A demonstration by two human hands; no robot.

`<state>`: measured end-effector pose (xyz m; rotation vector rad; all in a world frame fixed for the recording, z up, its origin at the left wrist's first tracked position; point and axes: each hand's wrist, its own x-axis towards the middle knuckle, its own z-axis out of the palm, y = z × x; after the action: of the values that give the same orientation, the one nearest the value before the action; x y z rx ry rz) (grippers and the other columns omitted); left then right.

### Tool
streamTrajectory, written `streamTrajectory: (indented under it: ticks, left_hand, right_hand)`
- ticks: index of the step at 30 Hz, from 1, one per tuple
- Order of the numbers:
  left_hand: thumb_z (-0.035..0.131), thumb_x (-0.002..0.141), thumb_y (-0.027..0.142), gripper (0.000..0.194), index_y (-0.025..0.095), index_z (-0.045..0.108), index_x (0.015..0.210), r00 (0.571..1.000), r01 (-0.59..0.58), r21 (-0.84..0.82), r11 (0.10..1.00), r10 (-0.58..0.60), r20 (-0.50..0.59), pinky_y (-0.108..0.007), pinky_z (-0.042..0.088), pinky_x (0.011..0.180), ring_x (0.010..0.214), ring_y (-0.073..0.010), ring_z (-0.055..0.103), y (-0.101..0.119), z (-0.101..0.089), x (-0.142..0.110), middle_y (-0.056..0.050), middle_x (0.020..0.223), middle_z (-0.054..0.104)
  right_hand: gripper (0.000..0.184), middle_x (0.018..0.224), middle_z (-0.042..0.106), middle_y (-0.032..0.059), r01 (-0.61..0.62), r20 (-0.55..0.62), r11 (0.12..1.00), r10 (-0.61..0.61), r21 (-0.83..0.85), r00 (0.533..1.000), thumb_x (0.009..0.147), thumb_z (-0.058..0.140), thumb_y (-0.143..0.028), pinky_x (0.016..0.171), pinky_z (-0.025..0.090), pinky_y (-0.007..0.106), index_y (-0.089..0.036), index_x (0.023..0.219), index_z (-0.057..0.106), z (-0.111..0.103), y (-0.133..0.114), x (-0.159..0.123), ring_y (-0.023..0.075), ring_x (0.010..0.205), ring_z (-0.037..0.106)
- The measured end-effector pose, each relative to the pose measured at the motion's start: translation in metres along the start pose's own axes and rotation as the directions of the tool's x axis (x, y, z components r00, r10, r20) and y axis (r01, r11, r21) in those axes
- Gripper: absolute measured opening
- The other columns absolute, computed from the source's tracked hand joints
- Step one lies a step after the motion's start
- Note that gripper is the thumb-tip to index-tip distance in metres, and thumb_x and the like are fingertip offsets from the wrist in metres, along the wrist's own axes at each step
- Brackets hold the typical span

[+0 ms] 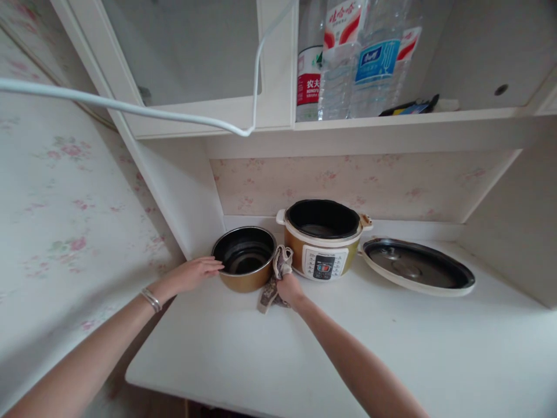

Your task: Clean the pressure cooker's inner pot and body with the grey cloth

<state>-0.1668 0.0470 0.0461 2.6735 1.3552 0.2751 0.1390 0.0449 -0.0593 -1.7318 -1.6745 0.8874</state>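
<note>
Round pot [244, 281] — gold outside, glossy black inside — upright.

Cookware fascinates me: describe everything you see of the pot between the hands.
The pot is round, gold outside, dark and glossy inside, with a silvery rim; it looks like coated metal. Uncovered, it stands upright on the white counter, left of the cooker. The left hand touches its rim; the right hand holds a cloth at its right side.
</note>
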Motion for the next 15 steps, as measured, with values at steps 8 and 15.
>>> streamTrajectory:
  ticks: [8, 15]
  left_hand:
    - [0.040, 0.095, 0.036, 0.031, 0.025, 0.068, 0.100, 0.978, -0.041, -0.005, 0.999, 0.039, -0.204, -0.037, 0.042, 0.101, 0.089, -0.0147, 0.064, 0.038, 0.033, 0.014, -0.001, 0.097, 0.070]
    - [0.037, 0.096, 0.033, 0.033, 0.021, 0.067, 0.098, 0.851, 0.243, 0.036, 0.969, -0.195, -0.487, -0.034, 0.044, 0.077, 0.079, -0.0184, 0.062, 0.119, 0.081, 0.056, -0.006, 0.084, 0.067]
  right_hand:
    - [0.031, 0.102, 0.069, 0.0193, -0.049, -0.045, 0.999, 0.050, 0.009, 0.998, 0.078, 0.045, -0.007, 0.085, 0.049, 0.037, -0.010, 0.102, 0.065, 0.009, -0.011, -0.008, 0.0259, 0.097, 0.065]
    - [0.041, 0.111, 0.066, 0.0160, -0.028, -0.067, 0.999, 0.030, 0.032, 0.997, 0.079, 0.045, -0.008, 0.089, 0.047, 0.033, -0.012, 0.116, 0.062, 0.020, -0.020, -0.026, 0.0253, 0.106, 0.062]
